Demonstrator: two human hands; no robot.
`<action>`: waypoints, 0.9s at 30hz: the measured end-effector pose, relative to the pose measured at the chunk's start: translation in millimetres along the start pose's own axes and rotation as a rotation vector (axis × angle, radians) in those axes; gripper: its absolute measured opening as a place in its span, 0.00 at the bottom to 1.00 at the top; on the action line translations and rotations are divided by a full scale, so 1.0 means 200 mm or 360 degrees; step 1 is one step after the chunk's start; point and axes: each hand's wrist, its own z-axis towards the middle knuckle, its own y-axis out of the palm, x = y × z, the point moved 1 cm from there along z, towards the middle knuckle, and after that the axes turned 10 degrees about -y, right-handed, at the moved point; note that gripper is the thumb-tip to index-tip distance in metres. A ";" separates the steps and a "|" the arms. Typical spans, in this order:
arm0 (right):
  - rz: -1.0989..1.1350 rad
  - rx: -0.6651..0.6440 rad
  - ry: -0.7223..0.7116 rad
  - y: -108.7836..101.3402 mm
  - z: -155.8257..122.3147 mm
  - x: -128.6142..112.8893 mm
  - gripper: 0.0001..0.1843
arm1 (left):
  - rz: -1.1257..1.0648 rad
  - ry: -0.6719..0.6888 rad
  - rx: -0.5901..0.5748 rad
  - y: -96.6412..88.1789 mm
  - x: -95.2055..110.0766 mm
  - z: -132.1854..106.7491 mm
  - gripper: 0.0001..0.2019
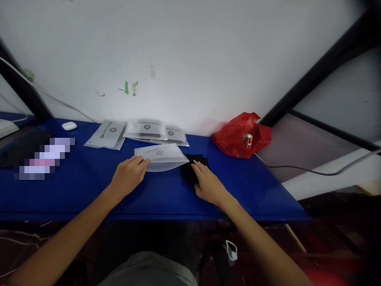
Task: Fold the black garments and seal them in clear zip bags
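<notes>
My left hand (130, 176) is closed on the left end of a frosted plastic zip bag (160, 153) with a grey printed logo. The bag's near edge bows toward me, and its mouth looks slightly parted. To the right lies a small folded black cloth (187, 173), its exact kind unclear. My right hand (209, 183) grips this cloth, fingers over its top and thumb at the near side. The right corner of the bag reaches the cloth, close to my right fingertips.
Behind are more printed zip bags (106, 135), some stacked (145, 129), with dark contents. A red plastic bag (241, 137) sits at the right against the wall. A white earbud case (69, 126) and a blurred-out screen (46, 157) occupy the left of the blue table (160, 198).
</notes>
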 end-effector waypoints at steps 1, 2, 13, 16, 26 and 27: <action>0.0024 0.0019 0.0019 0.01 0.01 0.00 0.38 | 0.0005 0.0003 -0.0004 0.00 0.00 0.00 0.12; 0.0042 0.0041 0.0044 0.01 0.01 0.00 0.37 | 0.0017 0.0008 -0.0007 0.00 0.00 0.00 0.12; -0.0123 0.0049 0.0119 -0.03 0.10 0.00 0.32 | 0.0156 -0.0016 -0.0008 -0.02 0.02 0.02 0.12; -0.0116 0.0068 0.0025 -0.03 0.12 0.05 0.30 | 0.0194 -0.0085 -0.0033 -0.04 0.05 0.03 0.13; 0.0275 0.0086 -0.0234 -0.01 0.04 0.01 0.41 | 0.0488 -0.0136 -0.0076 -0.09 0.09 0.09 0.15; 0.0317 0.0105 -0.0298 -0.04 0.01 -0.01 0.42 | 0.0496 -0.0140 -0.0080 -0.10 0.08 0.09 0.16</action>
